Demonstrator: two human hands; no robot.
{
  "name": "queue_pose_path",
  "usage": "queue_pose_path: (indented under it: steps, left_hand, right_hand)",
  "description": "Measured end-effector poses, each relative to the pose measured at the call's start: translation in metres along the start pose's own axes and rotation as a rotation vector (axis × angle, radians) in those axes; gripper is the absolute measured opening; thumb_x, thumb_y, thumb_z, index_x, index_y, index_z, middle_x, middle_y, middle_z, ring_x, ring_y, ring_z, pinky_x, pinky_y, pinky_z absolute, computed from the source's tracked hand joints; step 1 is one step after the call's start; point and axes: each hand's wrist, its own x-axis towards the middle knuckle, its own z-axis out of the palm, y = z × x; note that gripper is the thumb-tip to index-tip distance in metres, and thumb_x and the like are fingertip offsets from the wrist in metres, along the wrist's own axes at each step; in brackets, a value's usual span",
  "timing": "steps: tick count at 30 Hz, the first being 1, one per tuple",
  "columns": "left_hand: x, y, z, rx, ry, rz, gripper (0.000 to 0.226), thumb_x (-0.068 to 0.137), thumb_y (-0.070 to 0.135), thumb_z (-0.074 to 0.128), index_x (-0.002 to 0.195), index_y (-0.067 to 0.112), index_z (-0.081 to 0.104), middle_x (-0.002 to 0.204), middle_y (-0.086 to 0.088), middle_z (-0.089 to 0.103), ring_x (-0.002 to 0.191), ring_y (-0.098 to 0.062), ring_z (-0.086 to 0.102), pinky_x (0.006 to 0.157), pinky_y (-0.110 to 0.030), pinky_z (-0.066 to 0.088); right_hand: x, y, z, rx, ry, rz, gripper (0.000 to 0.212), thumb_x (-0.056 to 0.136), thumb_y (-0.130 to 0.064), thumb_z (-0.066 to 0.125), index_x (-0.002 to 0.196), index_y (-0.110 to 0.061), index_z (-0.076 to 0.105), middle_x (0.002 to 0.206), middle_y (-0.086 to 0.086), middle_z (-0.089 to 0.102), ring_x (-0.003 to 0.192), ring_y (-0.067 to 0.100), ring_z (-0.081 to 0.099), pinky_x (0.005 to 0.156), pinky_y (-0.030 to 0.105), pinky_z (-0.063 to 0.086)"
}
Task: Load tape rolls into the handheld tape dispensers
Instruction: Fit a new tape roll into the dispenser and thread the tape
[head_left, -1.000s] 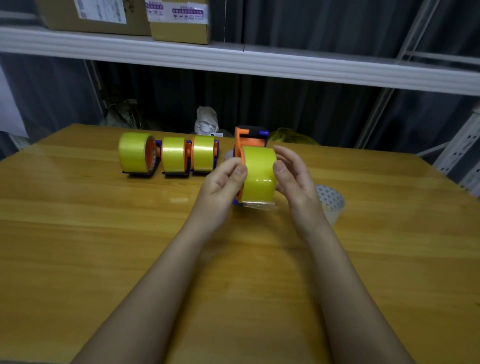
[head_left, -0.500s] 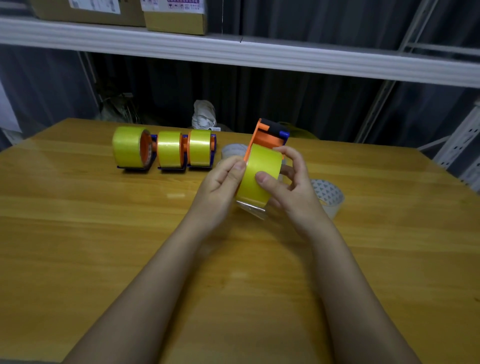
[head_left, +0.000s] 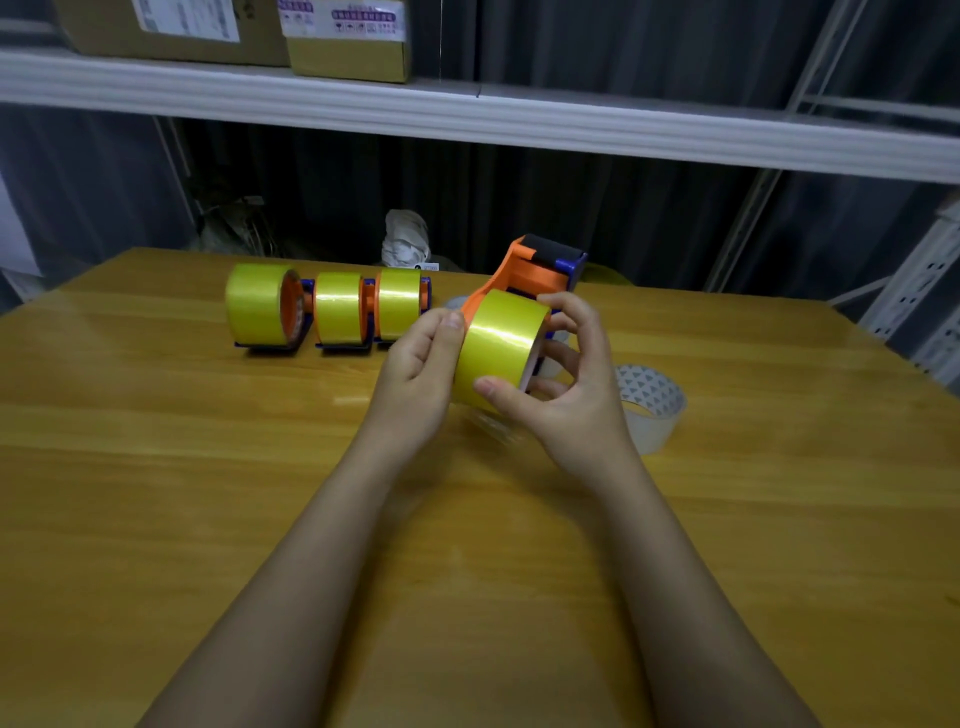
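Note:
An orange and blue tape dispenser carries a yellow tape roll and is lifted off the wooden table, tilted to the right. My left hand holds the roll's left side, thumb against its edge. My right hand grips the roll from the right, thumb on its front face and fingers curled behind it. A loose end of clear tape hangs below the roll. Three loaded dispensers with yellow rolls stand in a row at the back left.
A clear tape roll with a patterned core lies on the table just right of my right hand. Another pale roll peeks out behind my left hand. A white shelf with cardboard boxes runs overhead behind the table.
The dispenser with its roll has been lifted and tilted further to the right. My right thumb has slid down onto the roll's front face.

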Motion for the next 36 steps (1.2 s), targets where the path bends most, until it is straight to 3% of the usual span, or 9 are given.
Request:
queue_pose_path:
  steps: [5,9,12,17,22,26,28,32,36]
  left_hand:
    - [0.002,0.005,0.0,-0.135,-0.057,-0.207,0.037,0.091,0.046,0.036,0.104,0.025,0.063,0.086,0.006,0.071,0.087,-0.011,0.067,0.08,-0.026,0.052]
    - [-0.001,0.003,0.003,-0.097,0.0,-0.163,0.035,0.101,0.035,0.031,0.099,0.023,0.064,0.088,0.002,0.069,0.087,-0.014,0.066,0.079,-0.028,0.052]
    - [-0.002,0.001,0.006,-0.07,0.029,-0.101,0.036,0.103,0.028,0.029,0.097,0.019,0.063,0.088,0.0,0.067,0.085,-0.013,0.064,0.079,-0.029,0.05]
    - [-0.003,0.004,0.01,-0.111,0.05,-0.098,0.034,0.104,0.024,0.028,0.098,0.021,0.061,0.08,0.008,0.067,0.079,0.002,0.064,0.072,-0.013,0.048]
    - [-0.003,0.002,0.009,-0.113,0.021,-0.103,0.036,0.103,0.027,0.029,0.095,0.018,0.062,0.08,0.004,0.067,0.08,-0.009,0.065,0.074,-0.024,0.051]
    - [-0.002,-0.001,0.007,-0.105,0.015,-0.118,0.035,0.102,0.031,0.03,0.097,0.019,0.063,0.086,0.001,0.068,0.086,-0.016,0.065,0.079,-0.032,0.052]
    - [0.0,-0.002,0.006,-0.16,0.074,-0.197,0.032,0.101,0.032,0.032,0.101,0.021,0.063,0.088,0.001,0.069,0.088,-0.018,0.066,0.082,-0.036,0.052]
    - [0.005,-0.001,0.003,-0.267,0.125,-0.278,0.03,0.1,0.031,0.036,0.099,0.02,0.064,0.082,0.005,0.071,0.081,-0.01,0.067,0.077,-0.025,0.052]
    - [0.005,0.0,0.001,-0.279,0.075,-0.289,0.031,0.099,0.03,0.038,0.09,0.019,0.066,0.074,0.005,0.071,0.074,-0.009,0.066,0.072,-0.024,0.052]
  right_hand:
    - [-0.002,-0.001,0.002,-0.037,-0.054,-0.008,0.08,0.062,-0.046,0.083,0.127,-0.049,0.037,0.134,-0.002,0.039,0.118,0.014,0.051,0.073,0.018,0.054]
    - [-0.001,-0.002,0.002,-0.015,-0.085,0.009,0.082,0.065,-0.038,0.083,0.133,-0.036,0.04,0.132,-0.002,0.046,0.111,0.003,0.054,0.073,0.017,0.053]
    - [-0.003,-0.004,0.003,0.005,-0.056,0.013,0.077,0.065,-0.047,0.078,0.132,-0.032,0.044,0.127,0.001,0.051,0.107,0.004,0.056,0.071,0.018,0.053]
    - [-0.004,-0.006,0.006,-0.043,-0.012,0.003,0.058,0.069,-0.056,0.069,0.121,-0.041,0.048,0.114,-0.009,0.059,0.1,0.0,0.059,0.071,0.01,0.047]
    - [-0.002,-0.007,0.006,0.044,-0.02,0.058,0.048,0.073,-0.049,0.072,0.116,-0.045,0.049,0.105,-0.012,0.062,0.093,-0.002,0.062,0.068,0.013,0.049]
    - [0.001,-0.003,0.003,0.123,-0.082,0.115,0.066,0.068,-0.051,0.074,0.127,-0.039,0.046,0.118,-0.004,0.06,0.099,0.006,0.065,0.069,0.021,0.054]
    - [0.003,-0.002,0.0,0.201,-0.122,0.169,0.057,0.075,-0.044,0.069,0.127,-0.039,0.046,0.123,-0.004,0.055,0.1,0.004,0.064,0.072,0.027,0.057]
    - [0.007,0.003,-0.007,0.21,-0.082,0.112,0.024,0.097,-0.025,0.052,0.118,-0.034,0.058,0.122,-0.004,0.06,0.113,0.011,0.06,0.088,0.038,0.056]
    - [0.006,0.002,-0.015,-0.051,-0.055,-0.055,0.034,0.097,-0.009,0.053,0.124,-0.03,0.058,0.123,-0.014,0.061,0.119,0.003,0.055,0.098,0.023,0.047]
